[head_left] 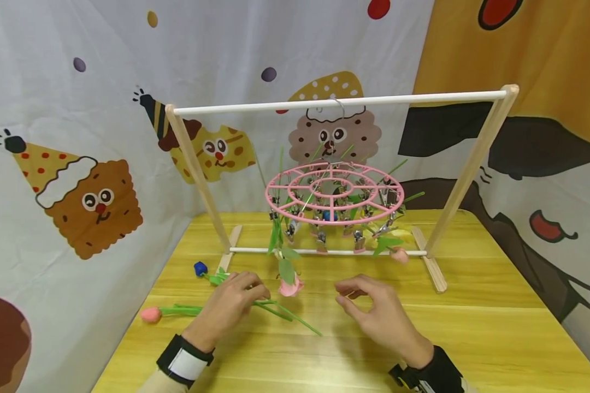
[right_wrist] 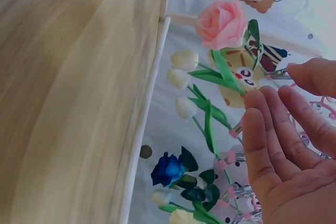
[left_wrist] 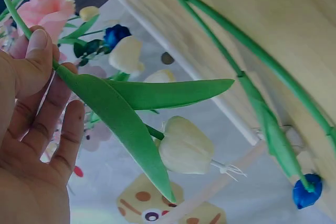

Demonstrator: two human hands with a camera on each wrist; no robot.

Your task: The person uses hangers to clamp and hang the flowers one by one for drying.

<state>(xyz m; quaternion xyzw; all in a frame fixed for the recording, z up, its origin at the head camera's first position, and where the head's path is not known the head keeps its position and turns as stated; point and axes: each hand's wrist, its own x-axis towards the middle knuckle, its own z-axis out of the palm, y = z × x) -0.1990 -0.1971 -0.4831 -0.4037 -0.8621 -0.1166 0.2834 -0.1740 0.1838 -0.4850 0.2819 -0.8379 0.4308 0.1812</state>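
Observation:
My left hand pinches the green stem of an artificial white tulip between thumb and fingers. In the left wrist view, two long leaves spread beside its bloom. Low over the table, this hand is close to a blue artificial flower and a pink tulip, both lying flat. My right hand is raised at the right with nothing in it, fingers loosely bent and thumb apart. Between and beyond the hands hangs a round pink clip hanger, with a pink rose dangling head down at its left side.
A wooden stand carries the hanger on its white top bar. Several flowers hang from the clips, including a blue rose, white tulips and a pink bloom. A printed cloth stands behind the wooden table.

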